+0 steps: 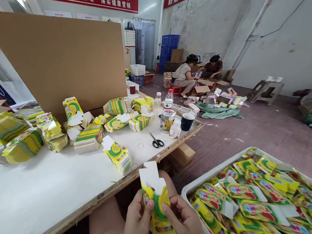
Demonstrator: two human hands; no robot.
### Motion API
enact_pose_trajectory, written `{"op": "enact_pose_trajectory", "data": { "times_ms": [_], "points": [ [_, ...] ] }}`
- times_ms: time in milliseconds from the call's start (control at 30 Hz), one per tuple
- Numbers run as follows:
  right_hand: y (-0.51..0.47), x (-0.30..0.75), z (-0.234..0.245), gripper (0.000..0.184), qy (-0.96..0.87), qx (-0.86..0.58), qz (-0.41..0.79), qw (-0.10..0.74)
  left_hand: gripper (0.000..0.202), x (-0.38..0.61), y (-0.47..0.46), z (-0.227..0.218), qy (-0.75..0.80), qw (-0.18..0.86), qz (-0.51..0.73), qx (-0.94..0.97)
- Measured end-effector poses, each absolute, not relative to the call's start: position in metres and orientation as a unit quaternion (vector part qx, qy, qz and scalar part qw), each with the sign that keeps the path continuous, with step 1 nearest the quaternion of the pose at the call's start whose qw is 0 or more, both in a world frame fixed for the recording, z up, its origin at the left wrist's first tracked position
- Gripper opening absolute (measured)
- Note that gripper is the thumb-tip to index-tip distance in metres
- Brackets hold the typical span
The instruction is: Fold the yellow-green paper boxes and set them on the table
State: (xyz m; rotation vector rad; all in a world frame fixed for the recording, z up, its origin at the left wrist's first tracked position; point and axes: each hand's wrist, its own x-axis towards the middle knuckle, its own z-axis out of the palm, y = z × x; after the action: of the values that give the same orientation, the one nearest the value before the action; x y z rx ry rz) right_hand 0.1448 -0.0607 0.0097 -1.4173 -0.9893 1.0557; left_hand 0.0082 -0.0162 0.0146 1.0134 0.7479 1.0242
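Observation:
A yellow and green printed carton (161, 212) with white end flaps standing up is held upright above my lap. My left hand (139, 219) grips its left side, the thumb across the front. On its right side, my right hand (184, 218) pinches the edge, thumb also on the printed face. The carton's flaps at the top are unfolded. Just beyond, a stack of flat cartons (118, 157) lies near the table edge. To my right stands a white tub (188, 192) heaped with cartons (259, 195) of the same print.
On the white table (67, 192) lie black scissors (157, 140), several carton bundles (89, 138), a dark mug (187, 121), a clear jar (167, 120) and a water bottle (169, 99). A cardboard sheet (75, 62) stands behind. Two people (186, 72) sit among boxes farther back.

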Motion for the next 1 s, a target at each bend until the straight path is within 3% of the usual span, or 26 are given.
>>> {"op": "enact_pose_trajectory", "data": {
  "times_ms": [100,233,400,467,567,667,733,867,1000],
  "points": [
    [-0.059,0.149,0.012,0.031,-0.436,-0.584,0.402,0.554,0.054,0.004,-0.018,0.015,0.324,0.674,0.453,0.485],
    [-0.06,0.151,0.02,0.056,-0.422,-0.511,0.456,0.593,0.062,-0.008,-0.016,0.024,0.286,0.686,0.399,0.537],
    [-0.063,0.166,0.034,0.032,-0.497,-0.525,0.491,0.485,0.047,-0.017,-0.015,0.035,0.207,0.777,0.33,0.495],
    [-0.062,0.172,0.038,0.032,-0.541,-0.545,0.452,0.453,0.042,-0.017,-0.018,0.033,0.186,0.804,0.32,0.466],
    [-0.061,0.173,0.04,0.033,-0.56,-0.56,0.396,0.465,0.063,-0.014,-0.022,0.028,0.207,0.796,0.338,0.457],
    [-0.059,0.17,0.036,0.031,-0.489,-0.558,0.426,0.518,0.084,-0.013,-0.021,0.024,0.218,0.789,0.332,0.469],
    [-0.058,0.17,0.034,0.04,-0.453,-0.563,0.425,0.544,0.073,-0.013,-0.019,0.023,0.218,0.778,0.33,0.488],
    [-0.056,0.178,0.034,0.033,-0.504,-0.58,0.368,0.524,0.046,-0.013,-0.014,0.021,0.276,0.702,0.367,0.544],
    [-0.054,0.179,0.031,0.035,-0.527,-0.58,0.422,0.456,0.044,-0.011,-0.016,0.017,0.307,0.651,0.355,0.596]
  ]
}}
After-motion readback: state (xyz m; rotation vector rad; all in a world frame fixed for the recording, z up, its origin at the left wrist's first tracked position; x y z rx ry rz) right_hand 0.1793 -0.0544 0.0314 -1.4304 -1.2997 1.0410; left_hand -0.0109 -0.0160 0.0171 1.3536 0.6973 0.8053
